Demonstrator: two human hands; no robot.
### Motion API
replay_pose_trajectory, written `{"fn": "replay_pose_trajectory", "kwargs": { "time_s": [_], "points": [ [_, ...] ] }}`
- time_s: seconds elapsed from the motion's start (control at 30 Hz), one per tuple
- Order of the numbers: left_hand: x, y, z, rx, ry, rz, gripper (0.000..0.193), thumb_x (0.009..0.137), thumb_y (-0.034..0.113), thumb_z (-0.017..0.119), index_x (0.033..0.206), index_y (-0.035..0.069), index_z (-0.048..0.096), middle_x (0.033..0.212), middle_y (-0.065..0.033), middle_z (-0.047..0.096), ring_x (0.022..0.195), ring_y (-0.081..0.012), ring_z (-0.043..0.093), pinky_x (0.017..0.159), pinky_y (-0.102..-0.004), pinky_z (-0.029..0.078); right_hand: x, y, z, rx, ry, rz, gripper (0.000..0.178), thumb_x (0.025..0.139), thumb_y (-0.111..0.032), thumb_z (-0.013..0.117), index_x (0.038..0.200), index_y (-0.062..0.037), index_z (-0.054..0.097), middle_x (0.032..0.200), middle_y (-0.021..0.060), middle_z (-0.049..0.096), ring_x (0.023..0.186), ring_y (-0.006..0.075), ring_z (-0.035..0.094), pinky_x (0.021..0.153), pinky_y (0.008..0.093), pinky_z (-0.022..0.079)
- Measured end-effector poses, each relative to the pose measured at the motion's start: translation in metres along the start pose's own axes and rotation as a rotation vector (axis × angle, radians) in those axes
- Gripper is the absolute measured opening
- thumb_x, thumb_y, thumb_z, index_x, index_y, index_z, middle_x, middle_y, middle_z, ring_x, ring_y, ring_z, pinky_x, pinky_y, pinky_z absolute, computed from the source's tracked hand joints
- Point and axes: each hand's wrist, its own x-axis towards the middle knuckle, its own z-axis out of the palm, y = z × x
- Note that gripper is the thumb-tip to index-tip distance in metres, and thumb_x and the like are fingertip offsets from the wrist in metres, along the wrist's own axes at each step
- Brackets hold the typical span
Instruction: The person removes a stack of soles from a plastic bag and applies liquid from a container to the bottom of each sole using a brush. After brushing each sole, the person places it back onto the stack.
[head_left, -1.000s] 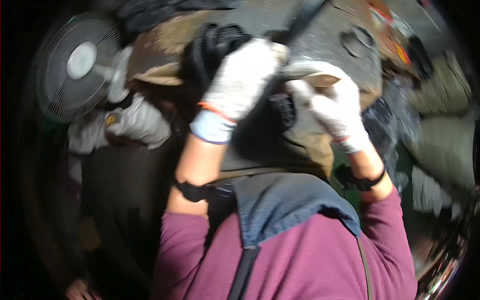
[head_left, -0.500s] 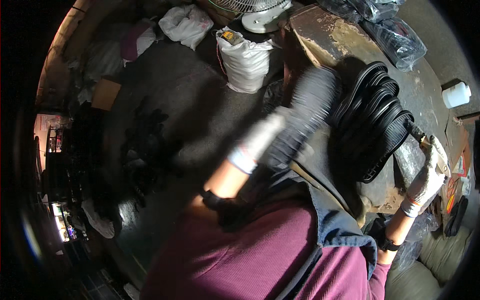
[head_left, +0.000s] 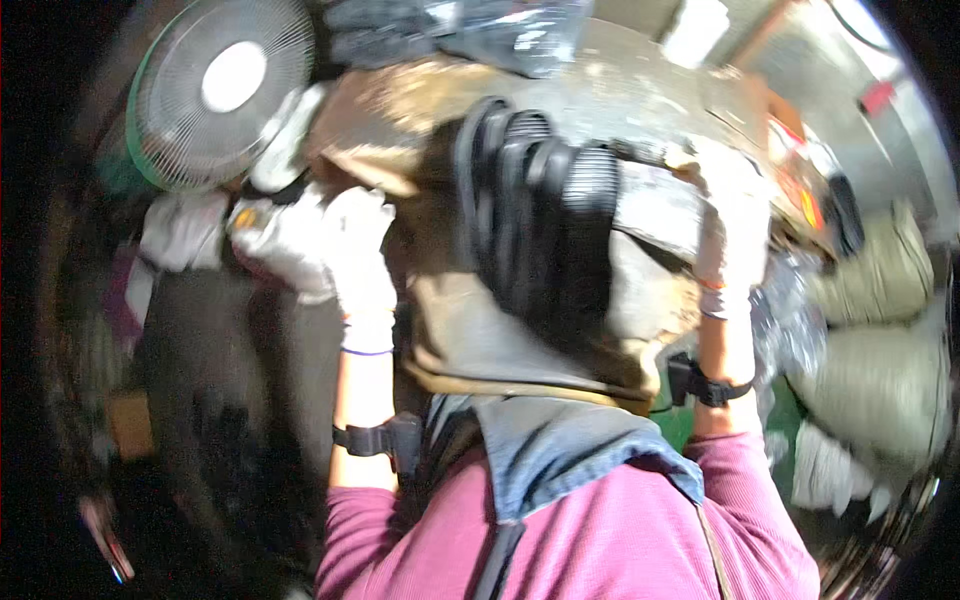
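Observation:
A row of black ribbed shoe soles (head_left: 540, 215) stands on edge, packed together, on the worn bench in front of me. My left hand (head_left: 362, 250), in a white glove, is beside the bench's left edge, in front of a white sack. No sole shows in it; glare and blur hide how its fingers are set. To the right of the soles my right hand (head_left: 735, 215), also gloved, is closed on a small hand tool (head_left: 682, 156) with a tan part and a dark end pointing at the soles. Its exact kind is unclear.
The bench (head_left: 620, 65) carries plastic-wrapped dark bundles (head_left: 510, 35) at the back and a white container (head_left: 695, 32). A fan (head_left: 235, 75) stands at the far left, above the white sack (head_left: 285, 240). Green-grey sacks (head_left: 875, 370) lie at the right.
The black sole that was in my left hand is no longer there. My view has swung to the right, and the left hand is now upright beside the bench. The right hand keeps the tool.

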Motion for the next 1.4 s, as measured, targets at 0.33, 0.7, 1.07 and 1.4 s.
{"fn": "replay_pose_trajectory", "kwargs": {
  "time_s": [0.33,0.7,1.07,1.4],
  "points": [
    [0.005,-0.002,0.25,1.405,-0.539,0.823,0.058,0.093,0.05,0.065,0.134,0.01,0.067,0.15,-0.0213,0.054,0.148,-0.0412,0.036,0.125,-0.0585,0.018,-0.007,0.077,-0.029,0.675,0.213,0.444,0.028,0.101,-0.017,0.061,0.116,0.0035,0.073,0.108,0.0091,0.076,0.1,0.019,0.068,0.095,0.0328,0.051],
    [-0.074,0.022,0.279,0.595,-0.769,0.436,0.047,0.095,0.013,0.065,0.14,0.002,0.059,0.134,-0.02,0.064,0.124,-0.0368,0.061,0.11,-0.0433,0.046,0.017,0.212,0.034,0.044,-0.021,0.333,0.019,0.086,-0.033,0.073,0.097,-0.0186,0.08,0.088,0.0065,0.077,0.085,0.0253,0.072,0.088,0.0386,0.052],
    [-0.108,-0.027,0.205,0.261,-0.9,-0.561,0.05,0.088,0.013,0.069,0.136,-0.001,0.06,0.113,-0.0038,0.07,0.095,-0.0107,0.064,0.087,-0.0268,0.053,-0.014,0.267,0.079,-0.162,0.012,0.198,0.028,0.099,-0.016,0.057,0.119,-0.012,0.076,0.117,0.0114,0.075,0.104,0.0272,0.073,0.094,0.0383,0.056],
    [-0.045,0.039,0.23,-1.157,-0.949,-0.943,0.094,0.091,0.044,0.073,0.164,0.006,0.027,0.166,-0.0269,0.031,0.143,-0.0494,0.043,0.11,-0.077,0.038,-0.022,0.248,0.063,1.199,0.46,1.093,0.019,0.098,-0.011,0.065,0.108,0.0006,0.075,0.104,0.0059,0.074,0.095,0.0162,0.068,0.09,0.0304,0.054]
  ]
}}
